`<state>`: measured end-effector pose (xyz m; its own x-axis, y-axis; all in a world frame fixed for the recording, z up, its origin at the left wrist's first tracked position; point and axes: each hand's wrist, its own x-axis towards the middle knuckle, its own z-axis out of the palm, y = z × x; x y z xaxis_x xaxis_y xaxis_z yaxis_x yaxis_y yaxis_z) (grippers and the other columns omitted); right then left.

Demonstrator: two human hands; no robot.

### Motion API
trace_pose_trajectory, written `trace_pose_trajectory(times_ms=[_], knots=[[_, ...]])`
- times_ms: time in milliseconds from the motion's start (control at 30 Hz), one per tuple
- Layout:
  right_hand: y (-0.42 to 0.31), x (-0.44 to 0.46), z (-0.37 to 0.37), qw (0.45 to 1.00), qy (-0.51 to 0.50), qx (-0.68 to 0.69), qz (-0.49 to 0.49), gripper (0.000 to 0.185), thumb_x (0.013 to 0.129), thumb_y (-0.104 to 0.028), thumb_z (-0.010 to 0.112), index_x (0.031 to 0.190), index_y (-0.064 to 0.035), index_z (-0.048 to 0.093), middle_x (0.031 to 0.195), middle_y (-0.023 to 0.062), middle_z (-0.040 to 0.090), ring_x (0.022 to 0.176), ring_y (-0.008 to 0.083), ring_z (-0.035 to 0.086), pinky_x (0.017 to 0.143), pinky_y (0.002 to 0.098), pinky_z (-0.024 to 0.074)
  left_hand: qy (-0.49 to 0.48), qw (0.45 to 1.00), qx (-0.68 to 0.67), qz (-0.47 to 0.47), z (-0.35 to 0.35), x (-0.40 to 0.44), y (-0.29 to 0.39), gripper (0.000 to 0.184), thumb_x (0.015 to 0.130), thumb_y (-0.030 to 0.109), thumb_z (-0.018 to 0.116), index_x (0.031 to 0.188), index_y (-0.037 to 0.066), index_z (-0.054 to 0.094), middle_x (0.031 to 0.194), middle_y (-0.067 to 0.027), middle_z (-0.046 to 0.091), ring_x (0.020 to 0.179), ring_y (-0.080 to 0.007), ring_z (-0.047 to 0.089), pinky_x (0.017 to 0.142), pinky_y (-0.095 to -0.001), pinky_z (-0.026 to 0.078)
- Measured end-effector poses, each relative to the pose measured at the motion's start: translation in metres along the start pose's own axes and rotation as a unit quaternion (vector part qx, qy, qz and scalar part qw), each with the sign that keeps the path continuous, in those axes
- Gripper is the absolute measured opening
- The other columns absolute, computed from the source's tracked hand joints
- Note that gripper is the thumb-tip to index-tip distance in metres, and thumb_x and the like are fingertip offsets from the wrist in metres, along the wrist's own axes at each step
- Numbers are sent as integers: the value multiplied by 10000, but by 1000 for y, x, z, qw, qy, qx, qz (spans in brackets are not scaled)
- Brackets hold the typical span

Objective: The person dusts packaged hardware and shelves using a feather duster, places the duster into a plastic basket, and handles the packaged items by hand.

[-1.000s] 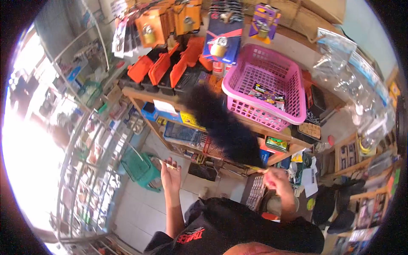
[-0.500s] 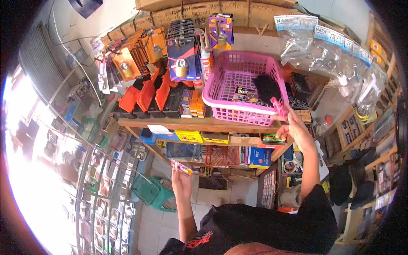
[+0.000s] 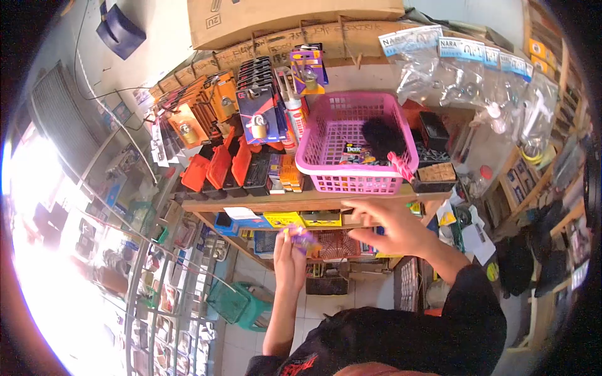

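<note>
My left hand [image 3: 290,266] pinches a small purple-and-yellow packet [image 3: 300,239], blurred by motion, below the shelf edge. Nothing is in my right hand [image 3: 398,232], which hangs in front of the shelf with fingers apart, pointing toward the packet. Above it on the shelf stands a pink plastic basket [image 3: 357,170]. Inside lie a dark fuzzy bundle [image 3: 384,136] and a few small packets [image 3: 356,151]. A twisted pink strip [image 3: 400,166] hangs at the basket's front right corner.
Carded padlocks [image 3: 258,122] hang left of the basket, above orange-lidded bins [image 3: 219,166]. Plastic bags of fittings [image 3: 461,78] hang at the right. Below are a wooden shelf edge [image 3: 251,204] and a green plastic stool [image 3: 241,307]. Wire racks [image 3: 141,276] line the left side.
My right hand has left the basket's front right corner and moved down and left toward my left hand. The left hand with the packet has moved slightly up and right. The view has shifted.
</note>
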<state>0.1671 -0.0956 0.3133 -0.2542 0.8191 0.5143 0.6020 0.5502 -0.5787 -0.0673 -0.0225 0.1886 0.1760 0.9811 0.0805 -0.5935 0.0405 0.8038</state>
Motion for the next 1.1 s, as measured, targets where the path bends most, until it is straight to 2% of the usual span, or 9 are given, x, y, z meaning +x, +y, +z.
trace_pose_trajectory(times_ms=[200, 233, 333, 367, 467, 567, 867, 1033, 1100], knots=[[-17, 30, 9, 991, 95, -21, -88, 410, 844, -193, 741, 1195, -30, 606, 823, 70, 643, 701, 144, 619, 669, 299, 503, -115, 990, -49, 65, 98, 4, 56, 298, 1035, 206, 426, 1279, 38, 450, 1214, -116, 565, 1163, -216, 538, 1020, -365, 407], [-18, 31, 6, 994, 104, 16, -22, 335, 852, -204, 740, 1111, -14, 644, 813, 77, 643, 679, 119, 594, 639, 288, 490, -127, 988, -65, 57, 102, 8, 64, 279, 1036, 190, 410, 1258, 24, 445, 1197, -131, 574, 1153, -221, 550, 1015, -356, 413], [-22, 48, -11, 996, 64, 40, -47, 366, 850, -344, 721, 1043, -40, 655, 774, 104, 647, 687, 211, 637, 628, 325, 490, -214, 975, -14, 57, 133, 14, 98, 251, 1042, 189, 393, 1246, 50, 439, 1189, -98, 572, 1098, -165, 546, 961, -326, 432], [-33, 53, -19, 997, 59, 36, -27, 321, 872, -328, 702, 993, -32, 665, 733, 99, 625, 627, 153, 608, 584, 293, 470, -222, 968, 51, 103, 135, 24, 104, 269, 1038, 208, 408, 1249, 45, 440, 1178, -107, 581, 1108, -162, 545, 959, -317, 433], [-37, 69, -39, 992, 116, 34, -34, 286, 903, -287, 671, 985, -14, 662, 724, 64, 628, 630, 83, 584, 566, 262, 456, -296, 932, -73, 194, 155, 54, 108, 472, 1034, 394, 380, 1371, 65, 377, 1342, -178, 502, 1210, -270, 523, 1031, -460, 402], [-60, 79, -57, 971, 177, 150, -51, 237, 941, -234, 632, 972, 0, 657, 747, -16, 632, 657, 9, 540, 550, 211, 427, -306, 937, -36, 167, 176, 61, 116, 693, 991, 570, 348, 1501, 138, 163, 1403, -151, 456, 1313, -301, 441, 1057, -508, 368], [-59, 113, -57, 984, 139, 93, -60, 256, 957, -259, 621, 899, -10, 614, 714, -33, 569, 599, 18, 507, 526, 201, 403, -292, 947, 22, 136, 176, 124, 90, 320, 1016, 303, 392, 1225, 91, 509, 1014, -2, 566, 912, -142, 557, 842, -315, 480], [-40, 124, -52, 977, 155, 138, -51, 279, 958, -270, 616, 874, -4, 614, 697, -26, 573, 607, 28, 513, 538, 215, 411, -365, 924, 8, 111, 173, 124, 100, 803, 928, 736, 151, 1245, 96, 517, 1063, -16, 591, 878, -136, 549, 822, -319, 476], [-43, 125, -52, 971, 155, 181, -24, 294, 950, -275, 621, 852, 3, 622, 683, -1, 588, 628, 51, 535, 564, 239, 425, -365, 924, 17, 113, 173, 131, 99, 808, 927, 739, 155, 1255, 95, 516, 1055, -16, 599, 864, -137, 544, 814, -323, 474]])
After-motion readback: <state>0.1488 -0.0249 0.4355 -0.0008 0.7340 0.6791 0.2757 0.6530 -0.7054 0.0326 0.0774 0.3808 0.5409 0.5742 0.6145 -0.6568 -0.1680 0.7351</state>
